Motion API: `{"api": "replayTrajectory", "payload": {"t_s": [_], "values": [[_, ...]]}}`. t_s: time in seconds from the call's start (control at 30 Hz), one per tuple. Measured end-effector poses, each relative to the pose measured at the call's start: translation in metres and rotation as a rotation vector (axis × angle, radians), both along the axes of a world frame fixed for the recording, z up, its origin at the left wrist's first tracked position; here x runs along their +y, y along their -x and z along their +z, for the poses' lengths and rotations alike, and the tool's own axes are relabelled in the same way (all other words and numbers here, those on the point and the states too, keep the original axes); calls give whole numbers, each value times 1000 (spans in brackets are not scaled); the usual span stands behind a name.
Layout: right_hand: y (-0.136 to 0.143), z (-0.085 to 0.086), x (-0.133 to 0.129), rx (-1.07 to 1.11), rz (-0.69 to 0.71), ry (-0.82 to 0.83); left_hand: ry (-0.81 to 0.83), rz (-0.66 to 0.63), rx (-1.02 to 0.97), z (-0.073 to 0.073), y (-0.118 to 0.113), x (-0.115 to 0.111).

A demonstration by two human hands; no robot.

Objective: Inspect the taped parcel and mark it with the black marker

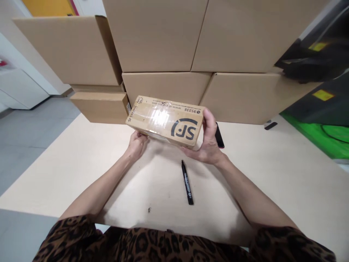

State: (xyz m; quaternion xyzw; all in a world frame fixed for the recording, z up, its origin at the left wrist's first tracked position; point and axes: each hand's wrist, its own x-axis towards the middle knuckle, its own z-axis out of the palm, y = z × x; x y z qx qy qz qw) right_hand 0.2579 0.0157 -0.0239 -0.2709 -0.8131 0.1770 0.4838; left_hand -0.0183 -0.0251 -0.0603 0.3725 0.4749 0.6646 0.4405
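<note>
A small taped cardboard box [160, 122] is held tilted above the table, its printed "SF" side facing up and upside down to me. My right hand [208, 143] grips its right end, thumb on the end face and fingers under the lower edge. At the lower left edge of the box, my left hand [137, 145] is closed, with its fingertips partly hidden beneath the box. A black marker pen [187, 182] lies on the table between my forearms, cap end toward the box. Behind my right hand, a dark phone-like object [219, 136] shows in part.
Large cardboard boxes [158, 36] are stacked along the back of the pale table [272, 171]. A flatter carton [99, 107] stands at the back left. Near the right rear lies a small black object [271, 126]. Dark plastic-wrapped items [321, 54] stand beyond the right edge.
</note>
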Motion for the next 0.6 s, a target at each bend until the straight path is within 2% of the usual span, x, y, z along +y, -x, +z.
{"api": "replayTrajectory", "payload": {"t_s": [0.1, 0.23, 0.43, 0.6], "values": [[-3, -9, 10, 63, 49, 171, -42, 64, -11, 1, 4, 3], [-10, -22, 27, 103, 139, 283, -106, 124, -8, 5, 9, 4], [-19, -47, 49, 135, 101, 269, -124, 98, -46, 11, 13, 1], [-18, -62, 55, 154, 52, 255, -92, 132, -173, 12, 17, 1]]}}
